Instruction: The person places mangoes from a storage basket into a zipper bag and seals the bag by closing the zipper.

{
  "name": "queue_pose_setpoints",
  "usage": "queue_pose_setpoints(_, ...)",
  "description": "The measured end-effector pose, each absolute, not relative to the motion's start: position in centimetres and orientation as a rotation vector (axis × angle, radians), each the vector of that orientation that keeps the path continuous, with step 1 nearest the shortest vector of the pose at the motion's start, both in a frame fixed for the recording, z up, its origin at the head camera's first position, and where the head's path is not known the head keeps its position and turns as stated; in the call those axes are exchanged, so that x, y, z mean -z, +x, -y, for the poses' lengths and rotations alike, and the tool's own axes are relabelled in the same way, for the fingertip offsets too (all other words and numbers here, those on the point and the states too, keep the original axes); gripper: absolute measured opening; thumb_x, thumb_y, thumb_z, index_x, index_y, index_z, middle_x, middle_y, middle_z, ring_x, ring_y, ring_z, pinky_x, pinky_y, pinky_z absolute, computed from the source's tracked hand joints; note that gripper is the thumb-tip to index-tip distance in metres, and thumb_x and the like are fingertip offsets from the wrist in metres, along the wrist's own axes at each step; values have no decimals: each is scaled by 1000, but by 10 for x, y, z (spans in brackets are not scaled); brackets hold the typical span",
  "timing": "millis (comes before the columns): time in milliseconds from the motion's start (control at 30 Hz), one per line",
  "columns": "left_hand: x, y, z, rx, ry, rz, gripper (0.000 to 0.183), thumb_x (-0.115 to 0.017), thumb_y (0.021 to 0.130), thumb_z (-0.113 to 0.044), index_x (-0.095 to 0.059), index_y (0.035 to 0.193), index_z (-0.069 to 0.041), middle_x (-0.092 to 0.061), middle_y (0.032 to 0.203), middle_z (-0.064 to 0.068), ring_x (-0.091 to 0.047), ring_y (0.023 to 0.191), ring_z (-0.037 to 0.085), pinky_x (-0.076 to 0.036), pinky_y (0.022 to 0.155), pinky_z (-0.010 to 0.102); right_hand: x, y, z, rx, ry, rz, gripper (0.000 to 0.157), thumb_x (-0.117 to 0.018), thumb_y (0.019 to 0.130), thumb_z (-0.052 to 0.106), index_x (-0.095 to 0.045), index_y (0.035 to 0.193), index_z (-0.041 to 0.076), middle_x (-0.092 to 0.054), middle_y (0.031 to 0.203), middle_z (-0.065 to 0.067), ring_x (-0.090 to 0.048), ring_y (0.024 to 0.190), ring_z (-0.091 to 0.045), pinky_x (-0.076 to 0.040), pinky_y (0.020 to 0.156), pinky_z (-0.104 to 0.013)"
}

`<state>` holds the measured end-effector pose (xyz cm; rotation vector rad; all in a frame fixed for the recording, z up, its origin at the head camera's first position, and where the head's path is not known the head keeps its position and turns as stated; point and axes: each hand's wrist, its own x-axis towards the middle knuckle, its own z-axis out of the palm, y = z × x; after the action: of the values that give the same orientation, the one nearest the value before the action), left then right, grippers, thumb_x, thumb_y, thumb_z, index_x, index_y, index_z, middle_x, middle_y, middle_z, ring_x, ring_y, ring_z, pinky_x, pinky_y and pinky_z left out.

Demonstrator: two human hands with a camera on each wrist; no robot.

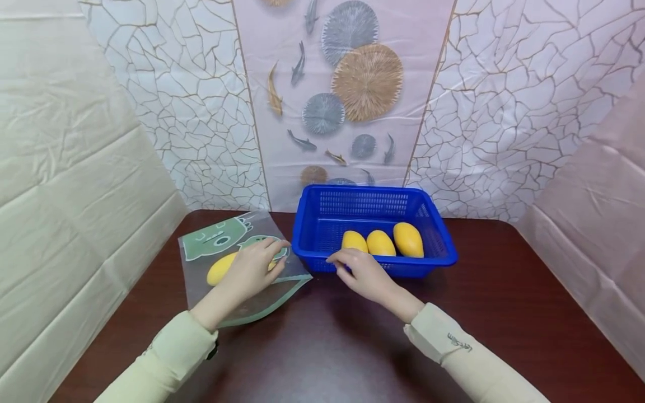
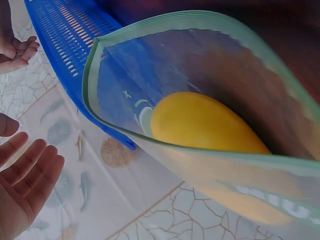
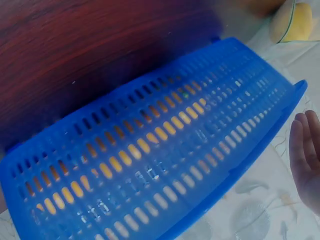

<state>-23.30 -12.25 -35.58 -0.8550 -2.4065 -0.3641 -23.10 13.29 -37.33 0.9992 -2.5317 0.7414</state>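
Note:
A clear zip bag with green print and a green edge (image 1: 262, 316) lies on the left of the table, its mouth parted. Inside it rests a yellow mango (image 2: 200, 122). My left hand (image 1: 254, 263) hovers over this bag in the head view, hiding part of the mango; its relaxed fingers (image 2: 37, 172) hold nothing. Near the front rim of a blue basket (image 1: 443, 246) is my right hand (image 1: 363, 274), fingers loosely bent and no object in them. Within the basket sit three mangoes, a left one (image 1: 354, 240), a middle one (image 1: 381, 244) and a right one (image 1: 409, 239).
The dark reddish-brown table (image 1: 322, 347) runs back to a patterned cloth wall (image 1: 211, 112). Pale cloth sides stand at the left (image 1: 65, 184) and right (image 1: 594, 196). The basket has slotted walls and stands at the back, just right of the bag.

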Motion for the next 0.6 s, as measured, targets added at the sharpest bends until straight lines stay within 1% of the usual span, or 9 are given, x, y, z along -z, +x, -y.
queue_pose_setpoints(67, 355, -237, 118, 343, -869, 2397, 22, -65, 84, -16, -65, 106, -12, -66, 88, 1, -63, 73, 17, -52, 61, 31, 373, -231, -137, -749, 974, 2530, 19, -55, 90, 4, -68, 104, 5, -70, 101, -6, -64, 90, -17, -54, 82, -33)
queue_pose_setpoints(167, 353, -242, 111, 293, -899, 2383, 22, -65, 83, -17, -65, 105, -12, -64, 84, 1, -58, 67, 16, -47, 54, 29, 373, -232, -142, -727, 952, 2528, 19, -56, 90, 3, -68, 104, 5, -70, 100, -5, -63, 87, -15, -54, 79, -32)
queue_pose_setpoints(267, 349, -245, 104, 271, -913, 2377, 22, -65, 83, -17, -65, 105, -12, -64, 84, 1, -56, 65, 16, -45, 51, 27, 373, -234, -146, -711, 941, 2535, 18, -56, 90, 3, -68, 103, 5, -70, 99, -6, -63, 86, -15, -54, 79, -32)
queue_pose_setpoints(367, 344, -248, 97, 261, -919, 2379, 23, -63, 85, -18, -64, 107, -12, -63, 85, 2, -56, 67, 17, -47, 52, 29, 370, -236, -150, -706, 921, 2553, 18, -56, 90, 4, -68, 103, 5, -70, 100, -6, -65, 89, -16, -54, 80, -33)
queue_pose_setpoints(500, 340, -254, 87, 265, -921, 2388, 27, -62, 87, -21, -63, 111, -11, -65, 93, 4, -60, 77, 20, -51, 59, 32, 366, -241, -154, -688, 899, 2562, 17, -57, 90, 4, -68, 103, 4, -70, 99, -7, -64, 86, -17, -55, 79, -34)
queue_pose_setpoints(600, 339, -259, 79, 292, -926, 2410, 29, -61, 87, -23, -62, 114, -11, -66, 99, 5, -61, 85, 22, -53, 66, 35, 364, -245, -158, -662, 887, 2552, 17, -57, 89, 4, -68, 103, 3, -70, 98, -8, -63, 82, -17, -55, 76, -34)
